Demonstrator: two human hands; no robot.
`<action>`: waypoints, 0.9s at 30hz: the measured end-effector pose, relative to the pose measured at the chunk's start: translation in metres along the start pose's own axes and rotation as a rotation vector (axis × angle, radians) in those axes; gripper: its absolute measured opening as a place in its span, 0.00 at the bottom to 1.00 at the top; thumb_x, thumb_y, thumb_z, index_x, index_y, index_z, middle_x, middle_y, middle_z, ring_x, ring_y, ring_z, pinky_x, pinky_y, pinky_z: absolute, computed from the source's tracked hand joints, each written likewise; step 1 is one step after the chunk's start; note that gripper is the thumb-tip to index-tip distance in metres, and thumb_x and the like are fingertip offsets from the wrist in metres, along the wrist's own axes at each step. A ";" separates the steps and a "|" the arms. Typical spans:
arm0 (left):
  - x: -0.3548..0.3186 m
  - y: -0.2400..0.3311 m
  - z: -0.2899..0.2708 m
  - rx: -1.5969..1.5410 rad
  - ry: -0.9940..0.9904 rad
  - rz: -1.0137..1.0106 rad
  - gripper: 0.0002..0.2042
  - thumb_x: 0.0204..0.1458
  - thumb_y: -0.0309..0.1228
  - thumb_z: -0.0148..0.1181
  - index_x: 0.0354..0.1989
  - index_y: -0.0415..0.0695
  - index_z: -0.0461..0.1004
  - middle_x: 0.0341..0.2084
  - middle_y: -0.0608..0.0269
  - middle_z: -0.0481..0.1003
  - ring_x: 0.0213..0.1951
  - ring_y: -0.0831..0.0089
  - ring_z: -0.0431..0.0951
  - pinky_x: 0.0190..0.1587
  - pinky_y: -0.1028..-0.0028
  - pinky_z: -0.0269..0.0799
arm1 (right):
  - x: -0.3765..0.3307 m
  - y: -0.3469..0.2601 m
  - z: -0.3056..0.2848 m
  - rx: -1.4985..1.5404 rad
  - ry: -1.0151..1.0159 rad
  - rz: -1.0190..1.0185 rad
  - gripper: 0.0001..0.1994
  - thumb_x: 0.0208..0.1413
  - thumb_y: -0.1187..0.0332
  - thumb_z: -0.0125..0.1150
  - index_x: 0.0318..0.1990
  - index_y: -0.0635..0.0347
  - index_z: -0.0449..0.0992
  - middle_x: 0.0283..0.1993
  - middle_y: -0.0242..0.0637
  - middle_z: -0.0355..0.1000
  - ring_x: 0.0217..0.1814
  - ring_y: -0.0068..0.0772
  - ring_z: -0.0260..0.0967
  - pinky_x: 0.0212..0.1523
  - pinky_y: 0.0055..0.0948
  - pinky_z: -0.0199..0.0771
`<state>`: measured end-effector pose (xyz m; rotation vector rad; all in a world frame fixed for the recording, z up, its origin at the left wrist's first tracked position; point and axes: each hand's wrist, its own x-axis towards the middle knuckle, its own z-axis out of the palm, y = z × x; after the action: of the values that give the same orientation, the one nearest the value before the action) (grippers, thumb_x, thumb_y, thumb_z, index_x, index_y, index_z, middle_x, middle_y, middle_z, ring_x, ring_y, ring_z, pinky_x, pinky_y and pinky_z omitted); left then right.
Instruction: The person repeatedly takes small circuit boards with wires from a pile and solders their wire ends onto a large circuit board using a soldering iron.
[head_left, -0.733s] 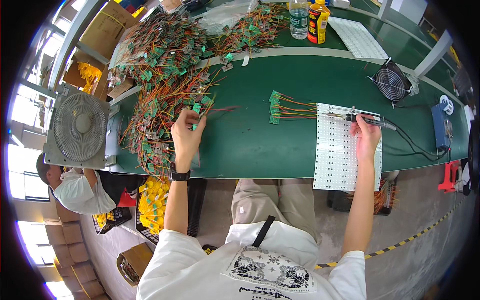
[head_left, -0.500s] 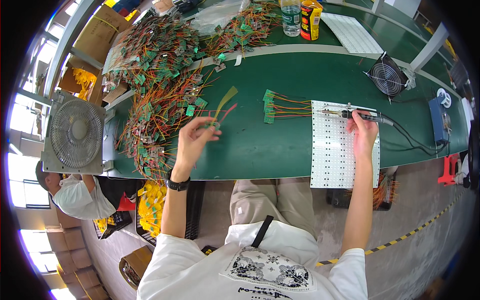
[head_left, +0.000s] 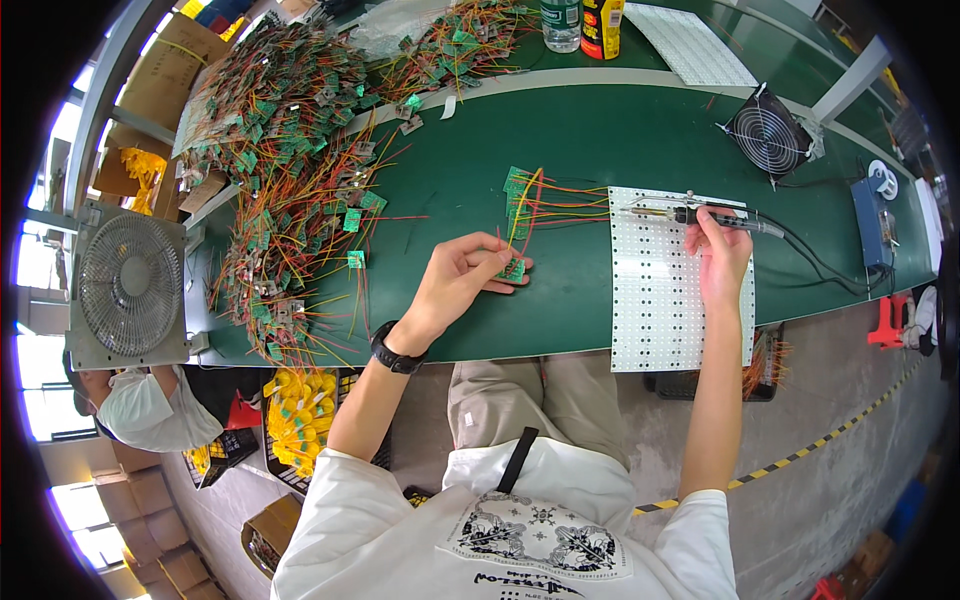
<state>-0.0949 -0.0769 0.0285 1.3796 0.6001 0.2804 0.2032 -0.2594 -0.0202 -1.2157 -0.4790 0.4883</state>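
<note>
Left hand [head_left: 465, 280] has swung right from the big wire-and-board pile [head_left: 290, 130] since the earlier frame, and it's pinching a small green circuit board [head_left: 514, 269] with wires, just below the row of boards [head_left: 516, 190] next to the white perforated panel [head_left: 680, 310]. Right hand [head_left: 722, 245] has its fingers curled round a soldering iron [head_left: 685, 215] over that panel. Writing-wise: dark lettering below the patterned print [head_left: 535, 535] on the white shirt, plus printed labels on the yellow-and-black bottle [head_left: 601, 28] and clear bottle [head_left: 561, 25].
</note>
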 end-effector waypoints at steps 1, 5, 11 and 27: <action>0.002 -0.001 0.002 -0.016 -0.016 0.011 0.10 0.64 0.31 0.51 0.45 0.36 0.72 0.45 0.47 0.77 0.44 0.62 0.81 0.44 0.69 0.79 | 0.000 0.000 0.001 -0.002 0.001 0.003 0.09 0.56 0.71 0.64 0.39 0.67 0.75 0.24 0.38 0.73 0.20 0.24 0.68 0.23 0.22 0.63; 0.005 -0.003 0.004 -0.043 -0.050 0.005 0.11 0.64 0.31 0.49 0.45 0.36 0.71 0.46 0.46 0.77 0.44 0.62 0.81 0.44 0.70 0.79 | 0.000 -0.002 0.002 0.006 0.003 -0.003 0.09 0.56 0.71 0.64 0.39 0.67 0.75 0.24 0.38 0.73 0.20 0.24 0.67 0.23 0.22 0.63; 0.001 -0.006 0.001 -0.072 -0.006 -0.039 0.11 0.64 0.31 0.50 0.46 0.36 0.71 0.47 0.47 0.77 0.43 0.62 0.82 0.43 0.72 0.80 | 0.001 0.000 0.001 0.006 -0.001 -0.004 0.08 0.56 0.71 0.63 0.40 0.67 0.75 0.24 0.38 0.73 0.20 0.24 0.67 0.22 0.21 0.63; 0.079 0.080 -0.104 1.326 0.547 0.295 0.19 0.50 0.41 0.66 0.41 0.37 0.78 0.35 0.55 0.81 0.35 0.68 0.82 0.39 0.66 0.74 | -0.003 -0.004 0.002 0.009 -0.002 -0.030 0.08 0.56 0.72 0.62 0.39 0.67 0.75 0.24 0.36 0.73 0.20 0.23 0.66 0.22 0.21 0.62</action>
<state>-0.0745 0.0660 0.0798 2.7198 1.1253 0.5504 0.2004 -0.2608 -0.0161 -1.1977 -0.4952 0.4657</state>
